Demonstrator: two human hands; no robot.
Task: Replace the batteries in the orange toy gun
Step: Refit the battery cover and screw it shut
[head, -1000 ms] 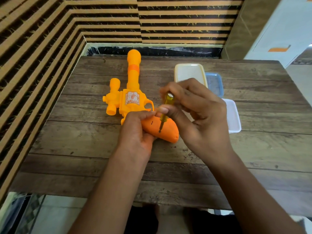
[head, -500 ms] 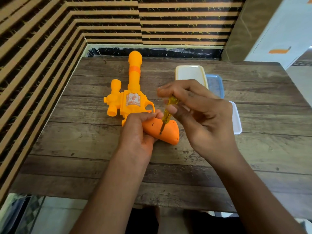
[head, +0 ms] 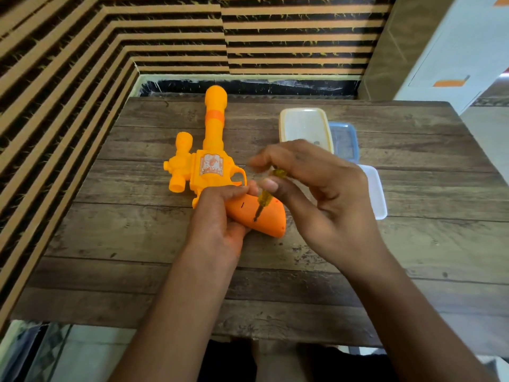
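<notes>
Standing right by the table (head: 132,244) here. Nearest the front edge, both bare forearms come in over the wood planks. The left hand (head: 217,219) has the toy gun (head: 210,172). Its grip is wrapped round the top of the darker orange handle (head: 271,220), fingers curled over it just below the trigger guard, gun lying on the table. The right hand (head: 327,194) is up over the handle w/ a narrow grip, thumb + fingers pinching a small screwdriver (head: 265,201) that has a see-thru yellow shaft. Forefinger's blurry so can't tell exactly how it sits. Screwdriver is tilted, tip down on the handle abt midway along, just right of a little dark slot.

Gun's on its side, roughly mid-table, a bit to the left. Handle points toward the near right, and the long barrel points away to the far edge w/ a darker orange band near the muzzle. There's a sticker on the body and a scope-looking bit on the left side.

Further back on the right, 3 plastic boxes are bunched together: white box (head: 374,194) nearest, then blue box (head: 345,139), then cream box (head: 303,124) farthest. Behind it all is a striped brown wall (head: 82,51), w/ a white cabinet (head: 454,51) at far right.
</notes>
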